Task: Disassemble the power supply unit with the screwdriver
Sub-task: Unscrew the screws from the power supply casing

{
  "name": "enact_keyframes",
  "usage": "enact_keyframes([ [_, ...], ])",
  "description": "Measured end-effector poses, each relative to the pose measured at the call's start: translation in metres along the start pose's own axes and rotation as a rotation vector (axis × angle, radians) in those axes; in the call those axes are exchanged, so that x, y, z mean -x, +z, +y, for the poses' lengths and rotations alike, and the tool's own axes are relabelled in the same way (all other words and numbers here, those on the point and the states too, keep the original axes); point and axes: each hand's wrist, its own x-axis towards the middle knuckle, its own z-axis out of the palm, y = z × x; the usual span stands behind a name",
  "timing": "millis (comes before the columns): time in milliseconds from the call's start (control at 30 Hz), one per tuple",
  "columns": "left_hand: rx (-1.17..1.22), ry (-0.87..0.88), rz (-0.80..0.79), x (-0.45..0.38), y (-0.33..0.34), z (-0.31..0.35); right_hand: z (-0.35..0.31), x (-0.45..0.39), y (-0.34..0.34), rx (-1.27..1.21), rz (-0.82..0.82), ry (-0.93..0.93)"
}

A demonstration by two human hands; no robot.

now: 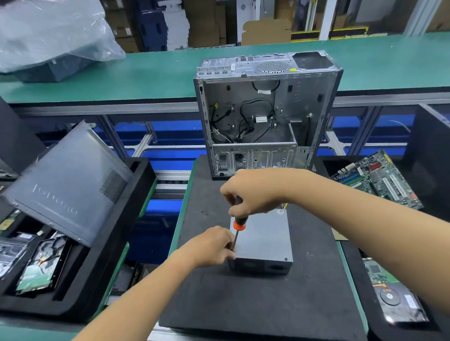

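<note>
On the dark foam mat (263, 308) at the middle of the tabletop lies one grey power supply unit (263, 240), flat, with an emptied computer case (263, 112) standing just behind it. The right hand (254, 191) grips the black-and-orange handle of one screwdriver (239, 224), held upright at the unit's near-left corner. The left hand (209, 246) has its fingers (229, 250) pinching the shaft low down, hiding the tip and the screw. Two tiny screws (204, 212) lie loose on the mat to the left. A grey side panel (66, 185) leans in the left tray over two hard drives (41, 265). One motherboard (380, 178) lies at the right, another hard drive (394, 299) below it.
</note>
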Motion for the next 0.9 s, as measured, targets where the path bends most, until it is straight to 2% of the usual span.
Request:
enact_keyframes([
  [200, 0.099, -0.069, 0.066, 0.003, 0.008, -0.001, 0.002, 0.002, -0.001, -0.014, -0.025, 0.033],
  [600, 0.029, -0.103, 0.123, 0.006, 0.019, 0.006, 0.014, 0.004, 0.002, 0.043, 0.060, 0.105],
  [767, 0.032, -0.191, 0.099, 0.004, 0.018, 0.012, 0.018, 0.005, 0.011, 0.057, 0.166, 0.110],
  [900, 0.092, -0.311, 0.142, 0.004, 0.022, 0.019, 0.022, 0.005, 0.015, 0.044, 0.204, 0.116],
])
